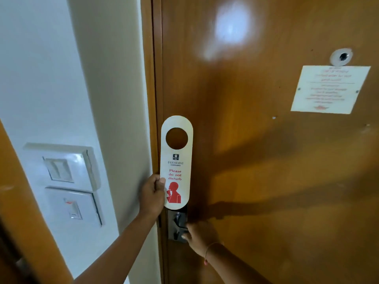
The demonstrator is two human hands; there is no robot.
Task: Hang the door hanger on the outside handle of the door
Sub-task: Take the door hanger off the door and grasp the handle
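While the right hand (200,235) is gripping the door handle (181,223), the left hand (152,194) is pinching the light, stiff door hanger (176,160) by its lower edge, well below its hole

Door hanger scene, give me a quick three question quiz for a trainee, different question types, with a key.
1. True or false: the door hanger already hangs on the door handle.
2. Which hand grips the hanger? A) left hand B) right hand C) both
3. Fill in: the red text on the hanger reads "Please do not ____".

Key: 1 false, it is held upright above the handle; 2 A, the right hand is on the handle; 3 disturb.
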